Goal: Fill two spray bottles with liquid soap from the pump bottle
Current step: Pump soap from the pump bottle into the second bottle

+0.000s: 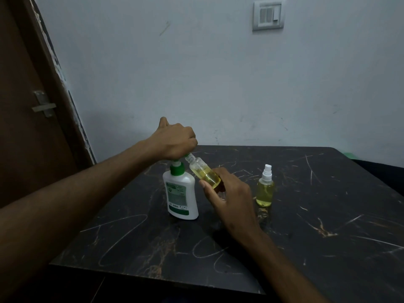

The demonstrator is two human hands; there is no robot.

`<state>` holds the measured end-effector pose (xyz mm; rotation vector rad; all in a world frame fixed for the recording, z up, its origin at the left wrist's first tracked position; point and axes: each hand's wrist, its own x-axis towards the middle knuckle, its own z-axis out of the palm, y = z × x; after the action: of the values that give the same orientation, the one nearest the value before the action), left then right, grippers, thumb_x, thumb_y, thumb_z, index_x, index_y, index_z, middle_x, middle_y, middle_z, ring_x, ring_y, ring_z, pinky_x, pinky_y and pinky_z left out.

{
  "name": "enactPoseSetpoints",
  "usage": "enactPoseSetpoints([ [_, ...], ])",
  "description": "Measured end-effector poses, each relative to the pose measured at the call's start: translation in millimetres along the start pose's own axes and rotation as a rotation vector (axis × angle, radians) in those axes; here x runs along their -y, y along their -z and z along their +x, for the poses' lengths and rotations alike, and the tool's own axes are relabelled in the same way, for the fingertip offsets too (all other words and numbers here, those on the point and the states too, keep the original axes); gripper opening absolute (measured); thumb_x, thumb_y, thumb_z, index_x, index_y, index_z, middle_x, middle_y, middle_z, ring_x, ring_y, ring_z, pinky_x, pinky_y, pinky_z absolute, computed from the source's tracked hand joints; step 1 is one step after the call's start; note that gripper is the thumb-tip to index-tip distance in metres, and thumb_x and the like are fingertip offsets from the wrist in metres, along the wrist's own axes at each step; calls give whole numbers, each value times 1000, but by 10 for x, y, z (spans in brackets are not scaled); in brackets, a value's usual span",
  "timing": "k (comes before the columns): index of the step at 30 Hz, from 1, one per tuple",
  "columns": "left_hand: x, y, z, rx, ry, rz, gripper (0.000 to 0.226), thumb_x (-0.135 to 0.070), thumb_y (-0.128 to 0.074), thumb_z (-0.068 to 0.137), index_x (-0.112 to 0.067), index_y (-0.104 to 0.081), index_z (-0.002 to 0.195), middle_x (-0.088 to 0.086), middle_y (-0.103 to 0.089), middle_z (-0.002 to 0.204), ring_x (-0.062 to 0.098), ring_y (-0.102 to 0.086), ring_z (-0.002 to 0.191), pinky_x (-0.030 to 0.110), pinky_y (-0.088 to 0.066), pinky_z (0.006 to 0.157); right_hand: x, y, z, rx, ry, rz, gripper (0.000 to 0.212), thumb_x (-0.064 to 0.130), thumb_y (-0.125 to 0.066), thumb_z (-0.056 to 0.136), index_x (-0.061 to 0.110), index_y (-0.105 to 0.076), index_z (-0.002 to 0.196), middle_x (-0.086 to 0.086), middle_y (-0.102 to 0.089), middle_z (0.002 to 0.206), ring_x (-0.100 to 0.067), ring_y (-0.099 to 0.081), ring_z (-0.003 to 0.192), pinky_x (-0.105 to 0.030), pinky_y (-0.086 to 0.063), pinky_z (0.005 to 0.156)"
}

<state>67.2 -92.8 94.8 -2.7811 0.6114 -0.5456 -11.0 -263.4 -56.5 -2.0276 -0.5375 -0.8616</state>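
pump bottle [181, 193] upright | open bottle [204, 174] tilted (half-full) | capped bottle [265, 189] upright

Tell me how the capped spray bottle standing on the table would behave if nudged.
The capped spray bottle is tall and narrow on a small base, so it would probably tip rather than slide. Yellow liquid fills most of its body, which likely steadies it somewhat. The dark table looks smooth, so a low push might just skid it.

Single head cam, wide-angle, looked forward and down from above the near edge of the desk [306, 226], close in; wall [196, 73] filled the upper frame.
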Motion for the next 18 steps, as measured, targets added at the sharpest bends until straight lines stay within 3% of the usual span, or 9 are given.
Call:
enactPoseSetpoints([
  [3,26,27,-8,-12,5,-8,37,-23,-37,105,-9,-62,82,4,-59,81,27,-62,82,50,-32,95,8,7,-11,4,0,0,20,50,-56,102,33,-60,110,15,-62,91,-2,-58,83,-25,-51,70],
  [6,35,55,14,-24,3,-11,40,-23,-37,105,-5,-69,91,6,-64,90,27,-63,84,50,-30,94,8,16,-17,5,-2,13,19,49,-57,102,32,-60,109,15,-62,92,-2,-59,84,-24,-50,71],
  [18,15,38,29,-29,-8,-19,39,-26,-35,105,-9,-65,86,7,-66,94,27,-63,85,48,-28,89,4,6,-10,-1,1,10,21,49,-57,102,30,-61,108,16,-61,90,-2,-58,82,-25,-50,70],
])
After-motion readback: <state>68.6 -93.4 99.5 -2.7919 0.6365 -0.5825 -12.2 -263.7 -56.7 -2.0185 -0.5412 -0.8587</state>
